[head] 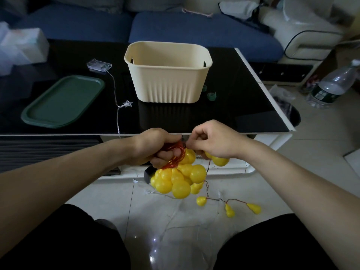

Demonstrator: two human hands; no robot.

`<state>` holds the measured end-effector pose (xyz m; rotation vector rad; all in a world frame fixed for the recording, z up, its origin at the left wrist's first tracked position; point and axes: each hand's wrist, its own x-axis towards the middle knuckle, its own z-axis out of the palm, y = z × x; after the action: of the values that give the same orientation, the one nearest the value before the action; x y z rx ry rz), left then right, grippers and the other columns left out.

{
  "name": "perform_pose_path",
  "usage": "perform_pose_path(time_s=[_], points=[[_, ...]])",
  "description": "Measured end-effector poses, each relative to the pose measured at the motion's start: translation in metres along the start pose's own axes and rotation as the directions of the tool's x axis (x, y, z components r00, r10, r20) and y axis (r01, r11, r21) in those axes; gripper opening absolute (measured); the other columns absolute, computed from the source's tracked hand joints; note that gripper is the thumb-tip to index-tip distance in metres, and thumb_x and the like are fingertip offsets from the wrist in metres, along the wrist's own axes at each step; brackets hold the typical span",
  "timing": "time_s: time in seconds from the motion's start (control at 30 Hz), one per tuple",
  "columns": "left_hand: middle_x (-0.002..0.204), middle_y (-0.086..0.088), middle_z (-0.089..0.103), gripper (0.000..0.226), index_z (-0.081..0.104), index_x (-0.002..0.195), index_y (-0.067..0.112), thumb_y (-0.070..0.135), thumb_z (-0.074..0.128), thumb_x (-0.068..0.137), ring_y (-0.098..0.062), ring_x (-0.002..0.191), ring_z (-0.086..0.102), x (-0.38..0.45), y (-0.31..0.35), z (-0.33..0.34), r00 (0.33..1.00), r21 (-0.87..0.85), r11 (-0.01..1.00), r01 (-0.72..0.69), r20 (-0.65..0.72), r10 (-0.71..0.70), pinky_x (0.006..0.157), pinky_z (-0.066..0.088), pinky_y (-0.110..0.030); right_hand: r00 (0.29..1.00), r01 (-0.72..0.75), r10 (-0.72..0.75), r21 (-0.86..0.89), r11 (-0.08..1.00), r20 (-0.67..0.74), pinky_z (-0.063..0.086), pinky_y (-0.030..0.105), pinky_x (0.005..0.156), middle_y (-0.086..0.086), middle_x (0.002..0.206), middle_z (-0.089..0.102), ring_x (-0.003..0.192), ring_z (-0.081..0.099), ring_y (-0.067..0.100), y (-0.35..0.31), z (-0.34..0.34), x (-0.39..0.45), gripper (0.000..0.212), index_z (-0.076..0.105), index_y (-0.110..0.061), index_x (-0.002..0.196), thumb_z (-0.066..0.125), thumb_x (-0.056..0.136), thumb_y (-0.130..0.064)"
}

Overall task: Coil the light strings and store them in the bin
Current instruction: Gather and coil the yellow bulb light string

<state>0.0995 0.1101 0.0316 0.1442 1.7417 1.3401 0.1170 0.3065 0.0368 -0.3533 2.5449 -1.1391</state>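
Knees in dark trousers frame the bottom of the view, with pale floor tiles between them. A thin clear wire with tiny lit points lies loosely across the floor there.

Just above, both forearms reach in toward the middle. The left hand has its fingers curled around a bundle of red wire loops, and a cluster of yellow bulbs hangs from that bundle below the hand. The right hand sits just beside the left, fingers pinched on the wire, with one more yellow bulb hanging under it. From the cluster a thin dark strand trails down to the right, carrying three loose yellow bulbs that rest near the floor.

Beyond the hands stands a low black glossy table with a white edge. A cream ribbed bin stands upright near its middle. To the left of the bin lies a green tray. Between them a second clear wire runs from a clear battery box past a small star light and over the table's near edge. Two small green rings sit right of the bin.

To the right, on the floor, stands a clear water bottle. Farthest back is a blue sofa.
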Motion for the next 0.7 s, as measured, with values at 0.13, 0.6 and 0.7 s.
perform_pose_path(time_s=[0.13,0.6,0.7], points=[[0.05,0.003,0.023,0.042,0.049,0.074,0.007,0.03,0.034,0.105,-0.011,0.043,0.019,-0.001,0.002,0.002,0.999,-0.02,0.999,-0.033,0.038,0.034,0.044,0.015,-0.024,0.999,0.0,-0.003,-0.058,0.998,-0.048,0.049,0.023,0.065,-0.01,0.069,0.069,0.063,0.062,-0.001,0.003,-0.001,0.003,0.019,0.069,-0.029,0.074,0.071,0.093,-0.031],[0.052,0.004,0.019,0.051,0.033,0.052,0.023,0.032,0.039,0.103,-0.01,0.038,0.014,0.007,0.003,-0.015,0.969,-0.233,0.972,-0.009,-0.24,-0.049,0.036,0.01,-0.017,0.926,-0.356,0.373,-0.183,0.916,0.065,0.048,0.035,0.09,0.007,0.067,0.068,0.067,0.062,0.015,0.045,-0.034,-0.001,0.069,0.072,-0.016,0.064,0.041,0.095,-0.069],[0.051,0.004,0.02,0.052,0.033,0.053,0.024,0.034,0.037,0.103,-0.011,0.037,0.014,0.007,0.002,-0.018,0.959,-0.215,0.976,0.033,-0.268,-0.091,0.038,0.009,-0.019,0.922,-0.379,0.386,-0.156,0.912,0.017,0.047,0.029,0.074,-0.001,0.06,0.063,0.055,0.057,0.007,0.054,-0.042,-0.005,0.059,0.067,-0.015,0.063,0.051,0.096,-0.061]])
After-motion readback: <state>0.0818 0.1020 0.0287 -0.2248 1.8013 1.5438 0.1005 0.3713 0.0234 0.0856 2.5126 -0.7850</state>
